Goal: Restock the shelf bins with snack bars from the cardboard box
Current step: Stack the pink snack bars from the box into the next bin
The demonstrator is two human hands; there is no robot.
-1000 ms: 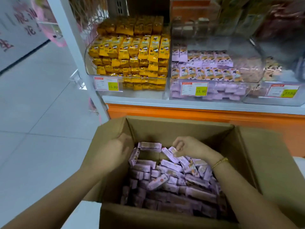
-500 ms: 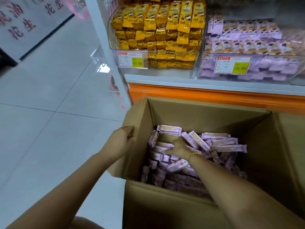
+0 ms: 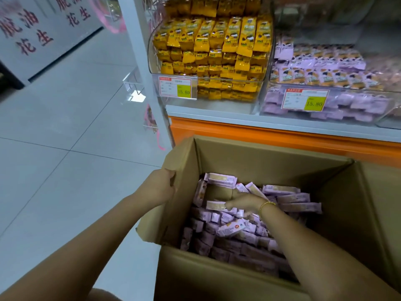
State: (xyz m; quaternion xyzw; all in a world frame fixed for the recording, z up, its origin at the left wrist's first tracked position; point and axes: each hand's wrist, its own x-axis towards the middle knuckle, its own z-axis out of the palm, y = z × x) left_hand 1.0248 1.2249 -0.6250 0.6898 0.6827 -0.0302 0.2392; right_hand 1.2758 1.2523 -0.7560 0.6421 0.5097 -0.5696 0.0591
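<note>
An open cardboard box [image 3: 256, 157] stands on the floor in front of the shelf, holding several purple-wrapped snack bars [image 3: 230, 228]. My left hand [image 3: 158, 187] grips the box's left flap, fingers curled over its edge. My right hand [image 3: 243, 203], with a gold bracelet at the wrist, reaches down among the bars near the box's left inner wall; its fingers lie on the bars and I cannot see whether they hold one. On the shelf sits a clear bin of purple bars [image 3: 325, 105], beside a clear bin of yellow packs [image 3: 214, 53].
The shelf has a white ledge over an orange base [image 3: 282, 137] just behind the box. A white upright post [image 3: 141, 61] stands at the shelf's left end. Grey tiled floor [image 3: 65, 137] lies to the left, with a signed wall at the far left.
My view has swung left and down. My right hand has sunk from the top of the bars deeper into the box, toward its left side. My left hand stays on the flap.
</note>
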